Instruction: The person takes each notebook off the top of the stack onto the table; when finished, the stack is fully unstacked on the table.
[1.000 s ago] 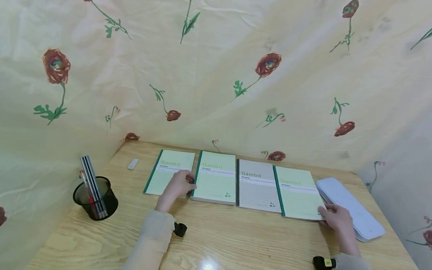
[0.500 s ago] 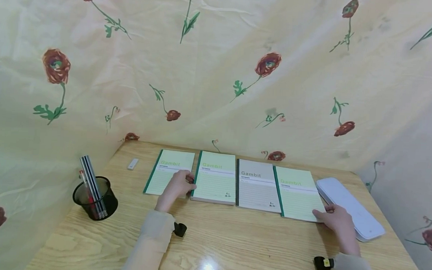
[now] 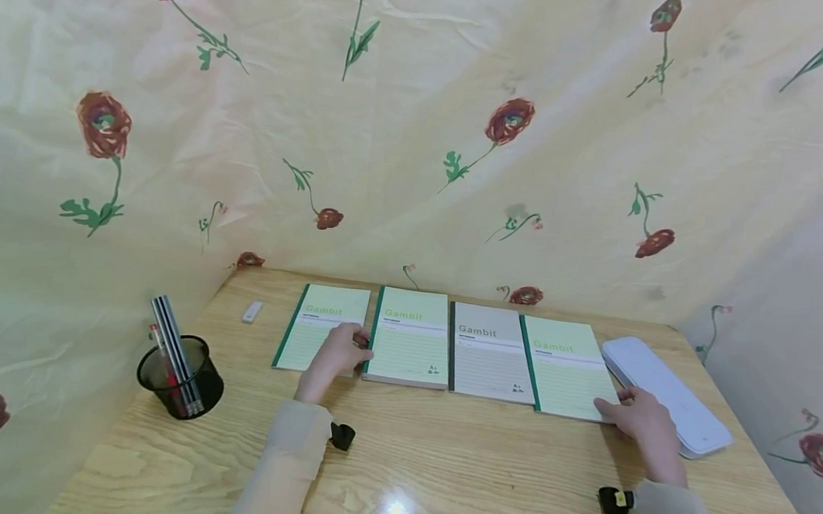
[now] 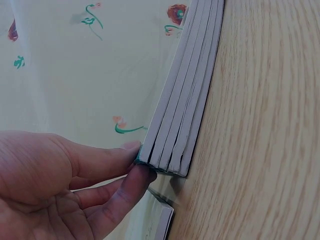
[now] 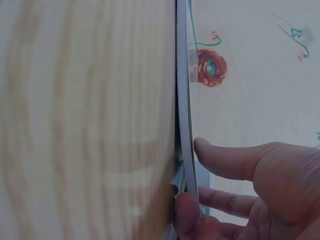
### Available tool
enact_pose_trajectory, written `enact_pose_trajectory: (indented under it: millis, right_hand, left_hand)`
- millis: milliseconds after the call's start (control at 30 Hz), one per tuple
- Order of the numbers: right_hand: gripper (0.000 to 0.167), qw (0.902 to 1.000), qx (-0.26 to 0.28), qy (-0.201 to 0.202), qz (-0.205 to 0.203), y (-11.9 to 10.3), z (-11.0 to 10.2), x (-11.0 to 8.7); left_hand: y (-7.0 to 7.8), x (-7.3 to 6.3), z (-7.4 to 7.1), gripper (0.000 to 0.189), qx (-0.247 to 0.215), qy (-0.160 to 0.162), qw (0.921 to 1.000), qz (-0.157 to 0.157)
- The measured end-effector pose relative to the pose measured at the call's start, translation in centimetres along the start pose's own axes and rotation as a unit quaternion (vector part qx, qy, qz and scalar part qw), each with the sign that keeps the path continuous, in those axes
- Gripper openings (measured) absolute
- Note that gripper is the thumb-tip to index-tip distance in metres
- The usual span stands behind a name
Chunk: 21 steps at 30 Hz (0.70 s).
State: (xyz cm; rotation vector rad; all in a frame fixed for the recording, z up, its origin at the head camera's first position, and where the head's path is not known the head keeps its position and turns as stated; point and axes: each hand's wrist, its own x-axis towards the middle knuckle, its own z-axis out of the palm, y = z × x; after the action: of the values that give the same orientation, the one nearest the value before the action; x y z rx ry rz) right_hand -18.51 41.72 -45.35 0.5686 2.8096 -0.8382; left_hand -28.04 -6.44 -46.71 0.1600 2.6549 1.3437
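Observation:
Four-part row aside, notebooks lie side by side on the table: green-spined at the left (image 3: 325,307), a thicker green-spined stack (image 3: 410,334), a grey notebook (image 3: 493,350) and a green-spined notebook (image 3: 563,358) at the right. My left hand (image 3: 336,354) pinches the spine corner of the stack; the left wrist view shows several notebooks (image 4: 180,95) piled there, thumb and index finger at the green corner. My right hand (image 3: 640,416) holds the rightmost notebook's near right corner, thumb on top and fingers beneath. In the right wrist view, that notebook's edge (image 5: 185,110) stands slightly off the table.
A pale pencil case (image 3: 666,394) lies just right of the right-hand notebook. At the left stands a black mesh pen holder (image 3: 199,362) with pencils (image 3: 172,345) in it. A small white eraser (image 3: 252,312) lies at the back left. A floral curtain (image 3: 404,132) borders the table (image 3: 443,453).
My right thumb has shifted left onto the rightmost notebook's corner, and that corner has moved slightly nearer. The left hand stays in place at the stack. The head view has shifted a little.

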Motion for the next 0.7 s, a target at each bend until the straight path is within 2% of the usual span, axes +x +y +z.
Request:
enact_pose_trajectory:
  millis: [300,533,700]
  right_hand:
    - [0.066,0.9996,-0.029,0.002,-0.003,-0.1,-0.3,-0.1]
    - [0.065,0.999,-0.043,0.008,0.009,-0.6,-1.1,-0.5]
    - [0.071,0.9985,-0.053,0.011,-0.009,-1.1,-1.5,-0.9]
  left_hand:
    - [-0.2,0.1,0.0,0.029,-0.004,-0.001,1.0,-0.003]
    - [-0.1,0.1,0.0,0.03,-0.002,-0.001,1.0,0.001]
    - [-0.1,0.1,-0.1,0.03,0.0,-0.003,1.0,0.001]
